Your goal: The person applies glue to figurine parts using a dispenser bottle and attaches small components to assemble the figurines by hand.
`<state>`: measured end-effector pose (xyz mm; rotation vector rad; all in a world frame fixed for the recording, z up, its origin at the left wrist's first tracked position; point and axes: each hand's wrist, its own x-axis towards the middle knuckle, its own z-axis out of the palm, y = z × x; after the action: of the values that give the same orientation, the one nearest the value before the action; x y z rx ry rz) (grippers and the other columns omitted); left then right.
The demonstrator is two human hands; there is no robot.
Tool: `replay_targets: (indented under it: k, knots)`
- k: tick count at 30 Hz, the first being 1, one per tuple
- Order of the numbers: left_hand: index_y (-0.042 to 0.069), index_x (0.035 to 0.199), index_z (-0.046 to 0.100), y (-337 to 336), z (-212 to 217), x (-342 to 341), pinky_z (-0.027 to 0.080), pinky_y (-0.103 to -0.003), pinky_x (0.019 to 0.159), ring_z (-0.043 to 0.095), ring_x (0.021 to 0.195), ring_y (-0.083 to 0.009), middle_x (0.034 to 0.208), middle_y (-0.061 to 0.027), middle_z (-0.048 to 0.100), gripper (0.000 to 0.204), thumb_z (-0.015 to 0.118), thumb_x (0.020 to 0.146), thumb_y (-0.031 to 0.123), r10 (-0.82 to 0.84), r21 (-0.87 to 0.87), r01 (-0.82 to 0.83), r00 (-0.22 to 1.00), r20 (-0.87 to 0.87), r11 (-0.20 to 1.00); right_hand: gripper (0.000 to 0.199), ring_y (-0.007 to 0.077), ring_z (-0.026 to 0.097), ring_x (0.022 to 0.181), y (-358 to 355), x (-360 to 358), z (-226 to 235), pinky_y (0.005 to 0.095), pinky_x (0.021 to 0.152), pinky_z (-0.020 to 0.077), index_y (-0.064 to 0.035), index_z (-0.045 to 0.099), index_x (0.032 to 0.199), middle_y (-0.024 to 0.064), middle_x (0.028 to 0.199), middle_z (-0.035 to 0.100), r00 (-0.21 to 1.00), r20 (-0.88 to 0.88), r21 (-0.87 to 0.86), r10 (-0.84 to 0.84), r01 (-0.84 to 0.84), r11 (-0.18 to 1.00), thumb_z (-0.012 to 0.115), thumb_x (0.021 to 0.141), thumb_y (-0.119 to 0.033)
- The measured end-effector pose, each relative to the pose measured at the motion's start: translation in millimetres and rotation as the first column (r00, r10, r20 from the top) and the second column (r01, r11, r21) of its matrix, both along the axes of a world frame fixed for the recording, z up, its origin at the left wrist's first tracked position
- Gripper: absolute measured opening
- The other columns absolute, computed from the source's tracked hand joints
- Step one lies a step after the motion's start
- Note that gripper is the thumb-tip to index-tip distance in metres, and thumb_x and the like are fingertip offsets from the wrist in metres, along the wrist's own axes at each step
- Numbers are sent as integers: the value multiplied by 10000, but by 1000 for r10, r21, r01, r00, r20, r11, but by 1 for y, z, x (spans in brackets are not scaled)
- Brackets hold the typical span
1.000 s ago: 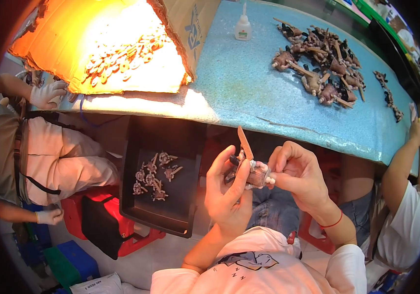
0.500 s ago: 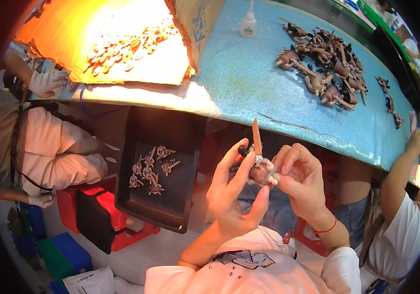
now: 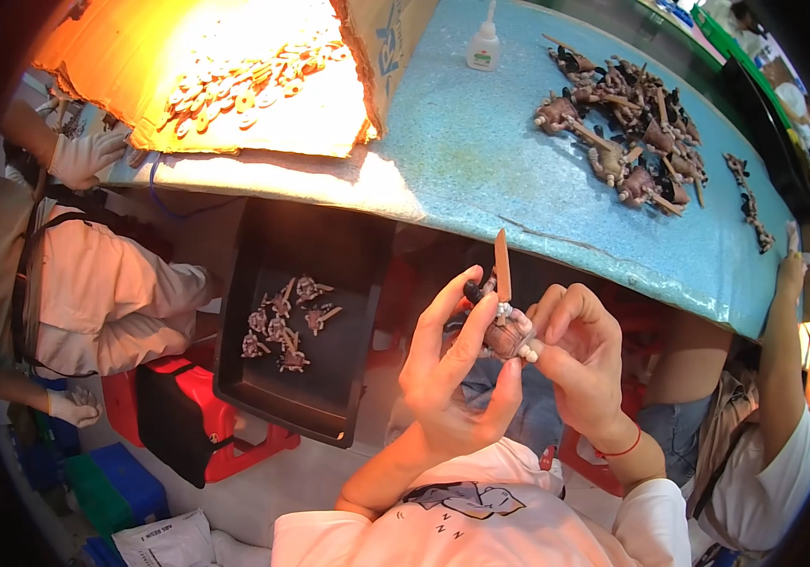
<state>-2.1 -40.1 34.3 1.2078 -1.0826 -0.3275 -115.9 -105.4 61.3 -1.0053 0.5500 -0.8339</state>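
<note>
A small brown figurine (image 3: 507,338) with a flat tan sword (image 3: 503,269) pointing up is held between my hands, in front of the table edge. My left hand (image 3: 452,378) grips it from the left, fingers and thumb closed about its sides, next to a black part. From the right, my right hand (image 3: 577,364) pinches the figurine near its pale, knobbly lower end; the fingertips partly hide what they press. On the blue tabletop (image 3: 452,142) lies a heap of similar figurines (image 3: 627,128).
A white dropper bottle (image 3: 483,49) stands on the table. A brightly lit cardboard box (image 3: 358,76) holds many small pieces. Several figurines lie in a black tray (image 3: 329,416) below the table edge. Co-workers' gloved hand (image 3: 88,159) and arm (image 3: 787,359) are at either side, with a red stool (image 3: 258,454) at left.
My hands and the figurine stay nearly in place, with the sword tilted slightly more to the right. The co-worker's arm at the right has shifted a little. The view has moved slightly.
</note>
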Motion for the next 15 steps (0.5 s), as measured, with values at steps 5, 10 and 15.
replay_targets:
  k: [5,10,15]
  knots:
    - [-65,1107,568,-1,-3,-2,482,-329,799,559,976,-289,1189,-268,482,482,616,631,-1,22,-18,-22,999,-28,1000,158,89,516,738,5,3,0,234,681,460,-4,465,783,74,841,502,999,23,15,-24,24,1000,518,711,125]
    - [-59,1073,586,-4,-3,-7,461,-348,822,563,947,-289,1169,-259,504,472,614,612,38,67,-25,-70,993,-96,997,158,88,514,747,6,2,-3,232,680,450,0,464,786,67,839,495,999,14,-26,-35,35,999,528,724,130]
    - [-57,1076,586,-2,-4,-5,462,-352,822,565,954,-292,1167,-263,502,471,609,613,29,64,-6,-64,997,-43,998,157,97,534,795,7,2,3,229,695,455,24,484,841,63,854,496,998,-9,24,-60,61,998,535,740,134]
